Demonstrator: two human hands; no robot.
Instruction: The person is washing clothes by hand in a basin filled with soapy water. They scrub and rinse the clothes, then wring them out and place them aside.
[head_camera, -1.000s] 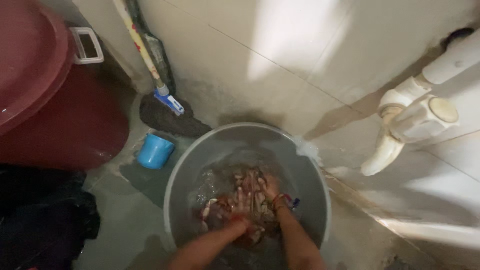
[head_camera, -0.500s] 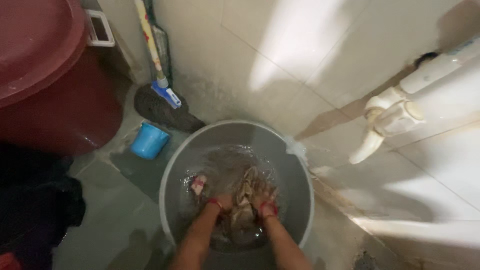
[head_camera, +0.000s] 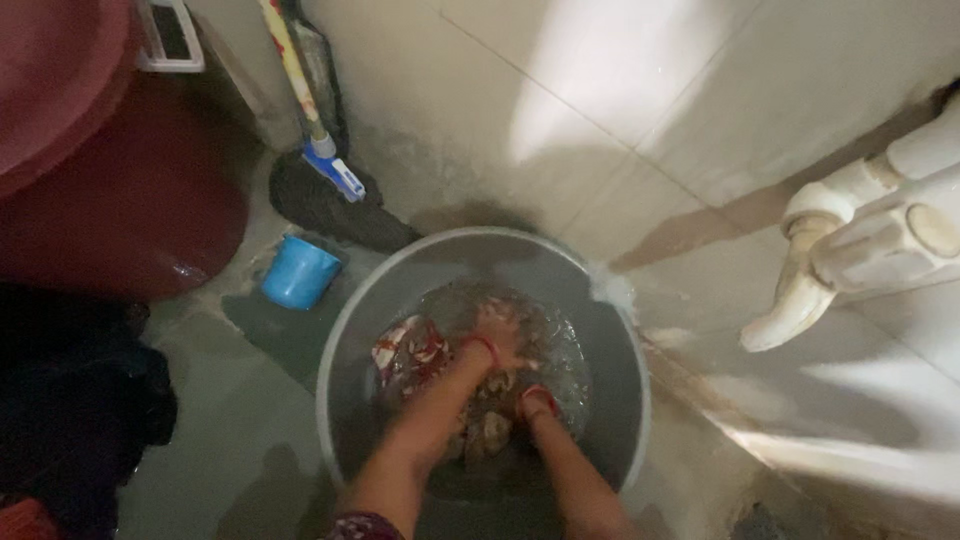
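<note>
I see both hands plunged into a grey bucket (head_camera: 345, 330) of water, working a wet patterned cloth (head_camera: 415, 350) in red, white and brown. My left hand (head_camera: 497, 338) reaches furthest forward, its fingers pressed down into the cloth under the water; a red band circles the wrist just behind them. I cannot tell how far these fingers are curled, because the rippling water and the folds of cloth blur them. My right hand (head_camera: 532, 398) sits nearer to me and to the right of the left fingers, also sunk into the cloth, with a red band at its wrist; its fingers are hidden below the surface, so their grip cannot be read either. The cloth lies in the bottom of the bucket, directly under and around both sets of fingers, with a bunched red and white part lying to the left of the left fingers. Beyond the fingers, past the far rim, rises a tiled wall (head_camera: 600, 90). To the far left of the fingers a small blue cup (head_camera: 298, 272) stands on the floor, with a dark mop head (head_camera: 330, 208) just behind it and a large maroon bin (head_camera: 110, 180) further left. To the right of the fingers, a white pipe fitting (head_camera: 860, 250) projects from the wall.
</note>
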